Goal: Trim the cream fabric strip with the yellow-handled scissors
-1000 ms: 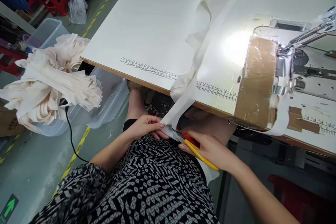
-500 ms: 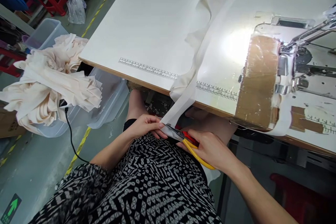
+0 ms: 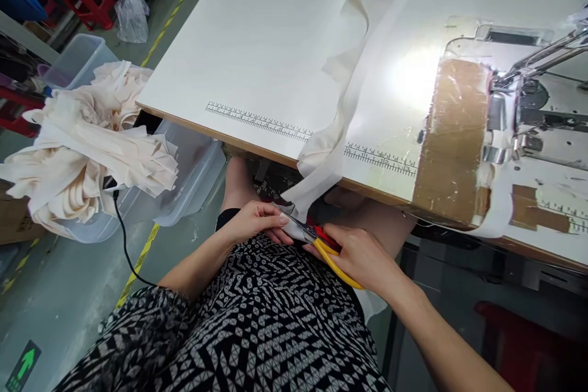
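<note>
A long white fabric strip (image 3: 349,92) runs down the white table (image 3: 257,43) and hangs over its front edge into my lap. My left hand (image 3: 255,220) pinches the strip's lower end just below the table edge. My right hand (image 3: 361,254) grips scissors (image 3: 321,245) with yellow and red handles. Their blades sit across the strip right beside my left fingertips. Both hands rest over my patterned black-and-white clothing.
A sewing machine (image 3: 528,110) with brown tape on its bed stands at the right. A printed ruler (image 3: 257,122) marks the table's front edge. At left, clear plastic bins (image 3: 193,171) hold a heap of cream fabric pieces (image 3: 87,141); a black cable (image 3: 124,239) trails on the floor.
My right hand has pushed the scissors leftward through the strip, blades closing toward my left fingers. The left hand has stayed in place holding the strip's end.
</note>
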`<state>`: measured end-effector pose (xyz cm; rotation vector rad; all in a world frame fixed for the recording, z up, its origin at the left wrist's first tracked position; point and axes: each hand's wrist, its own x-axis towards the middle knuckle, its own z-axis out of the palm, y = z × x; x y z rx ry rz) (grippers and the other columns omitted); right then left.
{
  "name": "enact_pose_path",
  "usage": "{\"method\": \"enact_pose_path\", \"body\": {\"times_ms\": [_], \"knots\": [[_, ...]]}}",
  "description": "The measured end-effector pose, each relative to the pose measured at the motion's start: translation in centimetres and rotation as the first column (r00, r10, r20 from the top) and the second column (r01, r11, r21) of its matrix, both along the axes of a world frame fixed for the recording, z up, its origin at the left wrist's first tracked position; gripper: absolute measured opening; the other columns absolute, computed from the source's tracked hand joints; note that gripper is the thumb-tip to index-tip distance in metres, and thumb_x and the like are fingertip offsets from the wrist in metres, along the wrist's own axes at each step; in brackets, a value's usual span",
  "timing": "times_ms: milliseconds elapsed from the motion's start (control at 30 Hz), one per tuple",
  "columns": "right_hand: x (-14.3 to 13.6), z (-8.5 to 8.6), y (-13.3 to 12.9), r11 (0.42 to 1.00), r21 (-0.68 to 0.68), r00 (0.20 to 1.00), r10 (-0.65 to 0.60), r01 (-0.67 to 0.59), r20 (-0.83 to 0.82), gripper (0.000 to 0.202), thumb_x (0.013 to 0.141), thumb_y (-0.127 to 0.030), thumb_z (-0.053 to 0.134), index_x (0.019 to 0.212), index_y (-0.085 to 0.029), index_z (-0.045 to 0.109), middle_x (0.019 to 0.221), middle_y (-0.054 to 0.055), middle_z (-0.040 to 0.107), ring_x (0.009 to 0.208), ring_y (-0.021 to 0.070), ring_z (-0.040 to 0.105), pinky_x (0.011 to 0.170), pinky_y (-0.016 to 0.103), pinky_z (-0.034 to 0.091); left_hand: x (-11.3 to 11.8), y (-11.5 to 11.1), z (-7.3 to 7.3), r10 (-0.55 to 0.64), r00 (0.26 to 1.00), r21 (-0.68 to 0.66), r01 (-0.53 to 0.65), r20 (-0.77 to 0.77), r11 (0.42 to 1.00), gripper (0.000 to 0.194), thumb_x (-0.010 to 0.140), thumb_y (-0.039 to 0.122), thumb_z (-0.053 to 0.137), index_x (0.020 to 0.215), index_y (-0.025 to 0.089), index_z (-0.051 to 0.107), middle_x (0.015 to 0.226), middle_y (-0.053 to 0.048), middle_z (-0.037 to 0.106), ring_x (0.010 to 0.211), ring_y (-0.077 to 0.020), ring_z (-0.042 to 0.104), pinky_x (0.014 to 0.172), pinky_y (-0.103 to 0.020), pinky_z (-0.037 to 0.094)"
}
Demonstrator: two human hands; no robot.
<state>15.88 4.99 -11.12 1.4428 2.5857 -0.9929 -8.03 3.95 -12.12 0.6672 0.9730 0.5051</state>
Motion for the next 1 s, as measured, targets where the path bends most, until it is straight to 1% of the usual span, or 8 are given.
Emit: {"method": "enact_pose_path", "body": {"times_ms": [100, 300, 400, 533, 633, 800, 900, 1000], "knots": [[0.5, 0.0, -0.8, 0.998, 0.051, 0.999, -0.039, 0.04, -0.017, 0.047, 0.091, -0.063, 0.035, 0.065, -0.023, 0.039, 0.058, 0.003, 0.055, 0.046, 0.0152, 0.047, 0.048, 0.027, 0.025, -0.9, 0.7, 0.2, -0.006, 0.976, 0.247, 0.061, -0.217, 0.967, 0.048, 0.077, 0.051, 0.068, 0.104, 0.012, 0.063, 0.091, -0.01, 0.071, 0.073, -0.0162, 0.066, 0.066, -0.026, 0.05], [1.1, 0.4, -2.6, 0.994, 0.055, 0.989, -0.089, 0.095, -0.114, 0.047, 0.09, -0.062, 0.04, 0.065, -0.023, 0.038, 0.058, 0.0, 0.051, 0.049, 0.0141, 0.048, 0.049, 0.025, 0.031, 1.2, 2.9, 1.3, 0.43, 0.792, 0.782, 0.094, -0.434, 0.617, 0.025, 0.086, 0.037, 0.06, 0.1, 0.017, 0.065, 0.106, -0.009, 0.064, 0.104, -0.021, 0.057, 0.093, -0.03, 0.043], [2.0, 0.6, -3.2, 0.985, 0.08, 0.979, -0.138, 0.151, -0.151, 0.047, 0.088, -0.063, 0.044, 0.064, -0.023, 0.039, 0.056, -0.001, 0.049, 0.047, 0.0131, 0.046, 0.047, 0.024, 0.031, 1.0, 3.2, 0.2, 0.457, 0.797, 0.742, -0.016, -0.395, 0.67, 0.02, 0.089, 0.036, 0.054, 0.086, 0.019, 0.062, 0.088, -0.004, 0.065, 0.084, -0.0167, 0.06, 0.077, -0.026, 0.046], [4.3, 0.4, -3.9, 0.965, 0.058, 0.952, -0.241, 0.255, -0.187, 0.05, 0.087, -0.066, 0.046, 0.063, -0.022, 0.042, 0.053, -0.003, 0.044, 0.046, 0.0119, 0.042, 0.046, 0.023, 0.033, -4.7, 1.7, -3.0, 0.604, 0.631, 0.565, -0.3, -0.487, 0.769, 0.011, 0.088, 0.029, 0.054, 0.081, 0.021, 0.055, 0.064, 0.002, 0.057, 0.057, -0.0132, 0.054, 0.057, -0.025, 0.04], [5.5, -0.1, -4.3, 0.944, -0.022, 0.922, -0.326, 0.329, -0.208, 0.05, 0.085, -0.067, 0.049, 0.065, -0.022, 0.044, 0.055, -0.003, 0.045, 0.049, 0.0121, 0.041, 0.047, 0.023, 0.035, -8.1, -0.4, -3.7, 0.554, 0.669, 0.499, -0.303, -0.495, 0.812, 0.007, 0.084, 0.025, 0.06, 0.082, 0.022, 0.054, 0.048, 0.007, 0.044, 0.043, -0.0115, 0.045, 0.048, -0.023, 0.034], [4.1, 0.0, -3.6, 0.924, -0.197, 0.896, -0.37, 0.328, -0.246, 0.051, 0.082, -0.069, 0.051, 0.065, -0.021, 0.046, 0.057, -0.002, 0.046, 0.053, 0.013, 0.044, 0.049, 0.023, 0.038, -3.9, -2.6, 0.3, 0.137, 0.964, 0.291, -0.066, -0.229, 0.954, 0.033, 0.088, 0.043, 0.055, 0.107, 0.018, 0.061, 0.074, -0.004, 0.066, 0.064, -0.0146, 0.063, 0.056, -0.023, 0.046], [2.8, 0.8, -2.9, 0.92, -0.283, 0.905, -0.345, 0.272, -0.249, 0.054, 0.082, -0.072, 0.048, 0.065, -0.021, 0.048, 0.058, -0.001, 0.047, 0.054, 0.0135, 0.044, 0.049, 0.023, 0.038, -0.2, -1.6, 2.6, -0.008, 0.992, 0.32, 0.047, -0.123, 0.946, 0.038, 0.087, 0.046, 0.058, 0.11, 0.017, 0.063, 0.088, -0.007, 0.067, 0.08, -0.0168, 0.064, 0.065, -0.023, 0.049], [2.2, 1.5, -2.1, 0.915, -0.347, 0.921, -0.3, 0.205, -0.247, 0.054, 0.08, -0.073, 0.049, 0.066, -0.021, 0.046, 0.059, -0.001, 0.048, 0.055, 0.014, 0.044, 0.05, 0.023, 0.039, 1.3, -0.1, 3.3, 0.11, 0.951, 0.496, 0.051, -0.289, 0.867, 0.028, 0.083, 0.044, 0.064, 0.084, 0.016, 0.07, 0.091, -0.006, 0.063, 0.076, -0.0125, 0.058, 0.064, -0.021, 0.046]]}}
